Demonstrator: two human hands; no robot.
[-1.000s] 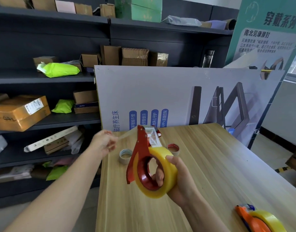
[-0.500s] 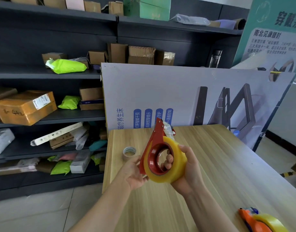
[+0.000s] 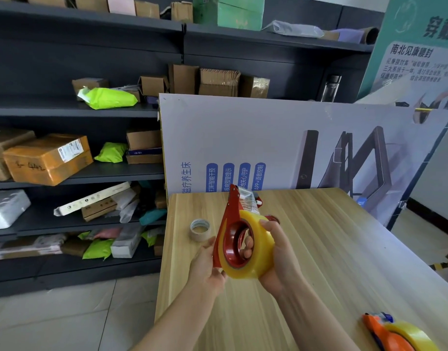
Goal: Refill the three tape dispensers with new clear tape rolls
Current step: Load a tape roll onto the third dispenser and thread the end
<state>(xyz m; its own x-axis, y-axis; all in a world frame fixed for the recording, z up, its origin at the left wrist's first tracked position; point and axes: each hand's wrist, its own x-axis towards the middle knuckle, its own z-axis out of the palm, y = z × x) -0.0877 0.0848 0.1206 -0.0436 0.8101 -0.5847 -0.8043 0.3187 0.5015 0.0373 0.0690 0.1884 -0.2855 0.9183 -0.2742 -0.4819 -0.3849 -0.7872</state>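
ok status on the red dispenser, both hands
Right hand grips tape roll seated in red dispenser, fingers through the core. Left hand holds the dispenser's lower edge. Both held above the table, nothing blocking.

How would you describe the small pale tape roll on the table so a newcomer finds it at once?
Start at the wooden table. Near its far left edge, left of the hand-held red dispenser, a small roll lies flat. Unlike the fat yellowish rolls, it is thin, pale and in no dispenser.
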